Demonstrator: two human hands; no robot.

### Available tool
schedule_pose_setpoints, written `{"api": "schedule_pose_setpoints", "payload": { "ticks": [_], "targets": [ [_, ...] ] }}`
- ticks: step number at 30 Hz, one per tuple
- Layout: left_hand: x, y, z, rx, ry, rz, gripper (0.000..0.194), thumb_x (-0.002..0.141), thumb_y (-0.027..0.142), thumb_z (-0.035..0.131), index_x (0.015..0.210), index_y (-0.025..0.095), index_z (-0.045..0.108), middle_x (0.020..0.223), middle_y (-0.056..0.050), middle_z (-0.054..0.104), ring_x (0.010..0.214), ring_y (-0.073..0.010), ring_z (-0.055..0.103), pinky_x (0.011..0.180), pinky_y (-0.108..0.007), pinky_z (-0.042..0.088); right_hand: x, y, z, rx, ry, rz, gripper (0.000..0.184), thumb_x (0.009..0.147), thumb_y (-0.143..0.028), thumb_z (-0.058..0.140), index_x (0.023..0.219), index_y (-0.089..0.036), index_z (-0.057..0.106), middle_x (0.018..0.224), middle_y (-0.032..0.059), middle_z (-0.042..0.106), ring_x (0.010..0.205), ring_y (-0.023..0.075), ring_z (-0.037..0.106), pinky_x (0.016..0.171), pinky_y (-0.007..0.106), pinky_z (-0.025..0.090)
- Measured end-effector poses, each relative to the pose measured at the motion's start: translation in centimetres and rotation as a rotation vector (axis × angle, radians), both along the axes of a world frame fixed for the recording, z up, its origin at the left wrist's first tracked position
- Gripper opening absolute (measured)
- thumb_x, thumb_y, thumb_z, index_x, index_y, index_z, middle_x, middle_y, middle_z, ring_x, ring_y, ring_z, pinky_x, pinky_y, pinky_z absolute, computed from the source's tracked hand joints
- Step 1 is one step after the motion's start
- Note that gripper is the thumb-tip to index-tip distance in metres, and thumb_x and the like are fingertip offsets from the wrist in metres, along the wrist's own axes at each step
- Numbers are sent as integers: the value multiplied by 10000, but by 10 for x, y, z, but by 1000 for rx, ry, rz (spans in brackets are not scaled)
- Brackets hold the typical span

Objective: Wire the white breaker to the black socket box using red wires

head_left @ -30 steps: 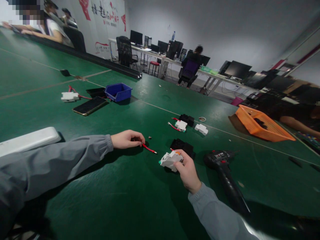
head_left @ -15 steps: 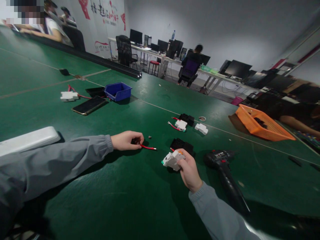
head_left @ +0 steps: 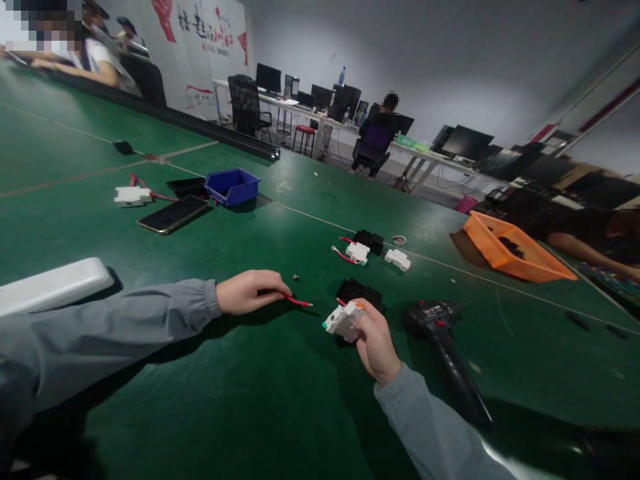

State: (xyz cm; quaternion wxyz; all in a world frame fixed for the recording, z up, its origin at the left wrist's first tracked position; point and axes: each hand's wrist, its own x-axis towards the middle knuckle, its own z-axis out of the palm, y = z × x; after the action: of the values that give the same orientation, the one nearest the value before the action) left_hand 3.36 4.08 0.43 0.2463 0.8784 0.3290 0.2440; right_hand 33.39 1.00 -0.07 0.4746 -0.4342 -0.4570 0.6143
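My left hand (head_left: 251, 292) pinches a short red wire (head_left: 299, 302), whose bare metal end points right. In my right hand (head_left: 376, 337) is a white circuit breaker (head_left: 344, 321) with a green tab and an orange part; the fingers close round its right side. A gap separates the wire's tip from the breaker. Behind the breaker lies a black block (head_left: 361, 293), partly covered by it, and a bit of red shows between them. A tiny metal piece (head_left: 295, 277) rests beyond the wire.
Farther back lie a wired breaker (head_left: 358, 253), a plain white one (head_left: 397, 259) and another black block (head_left: 369, 241). A cordless drill (head_left: 445, 353) lies right, near an orange basket (head_left: 515, 257). Left are a phone (head_left: 175, 215), a blue bin (head_left: 232, 187) and a white case (head_left: 55, 285).
The red wire in my left hand has changed its tilt slightly. My right hand has turned the breaker a little and shifted it slightly. The whole view has moved a bit.
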Motion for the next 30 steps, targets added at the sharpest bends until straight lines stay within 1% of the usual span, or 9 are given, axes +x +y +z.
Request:
{"api": "schedule_pose_setpoints", "payload": {
  "ticks": [4, 7, 9, 11, 15, 18, 24, 30],
  "targets": [
    [12, -20, 2, -59, -172, 26, 255, 973, 273, 519, 1152, 189, 679, 1020, -84, 702, 916, -149, 648, 820, -256, 503, 0, 0, -2, 0, 16, -2, 237, 596, -198, 543, 820, -179, 616, 691, -8, 596, 613, 139, 506, 545, 231, 387],
    [21, -32, 2, -81, -225, -13, 251, 970, 264, 531, 1144, 180, 691, 1012, -84, 716, 917, -148, 665, 818, -252, 523, 1, 1, -6, 17, -15, 19, 238, 619, -194, 547, 845, -178, 617, 696, -9, 603, 620, 140, 510, 542, 227, 379],
    [25, -36, 3, -85, -230, -36, 252, 968, 256, 535, 1148, 176, 692, 1010, -83, 721, 917, -145, 672, 817, -248, 529, 2, 1, -9, 43, -51, 40, 239, 641, -189, 552, 870, -178, 619, 707, -9, 604, 625, 140, 511, 540, 227, 371],
    [26, -37, 3, -86, -212, -39, 253, 966, 253, 539, 1155, 178, 690, 1016, -79, 724, 923, -142, 676, 825, -245, 531, 3, 1, -12, 68, -70, 62, 235, 667, -183, 556, 893, -177, 620, 723, -9, 605, 634, 141, 516, 551, 231, 374],
    [26, -34, 2, -101, -181, 8, 257, 968, 270, 538, 1157, 188, 691, 1017, -69, 728, 914, -138, 681, 815, -239, 533, 4, 1, -13, 103, -84, 97, 224, 693, -163, 557, 909, -177, 618, 748, -8, 608, 658, 141, 526, 592, 240, 391],
    [26, -33, 1, -115, -168, 1, 259, 967, 278, 539, 1157, 195, 693, 1034, -66, 730, 930, -136, 683, 830, -237, 533, 5, 1, -14, 126, -117, 115, 223, 707, -154, 555, 920, -175, 619, 776, 1, 623, 686, 150, 543, 620, 251, 406],
    [26, -32, 2, -117, -161, -15, 264, 967, 283, 538, 1163, 201, 694, 1046, -68, 732, 941, -137, 686, 843, -242, 538, 6, 2, -14, 128, -100, 100, 228, 707, -163, 557, 927, -169, 616, 766, -1, 610, 669, 143, 528, 595, 242, 393],
    [26, -32, 2, -120, -165, 7, 258, 968, 292, 534, 1144, 201, 699, 1024, -66, 731, 919, -136, 685, 828, -241, 535, 7, 1, -15, 139, -131, 125, 227, 719, -161, 555, 938, -175, 615, 791, 9, 630, 698, 154, 553, 620, 254, 412]
  ]
}}
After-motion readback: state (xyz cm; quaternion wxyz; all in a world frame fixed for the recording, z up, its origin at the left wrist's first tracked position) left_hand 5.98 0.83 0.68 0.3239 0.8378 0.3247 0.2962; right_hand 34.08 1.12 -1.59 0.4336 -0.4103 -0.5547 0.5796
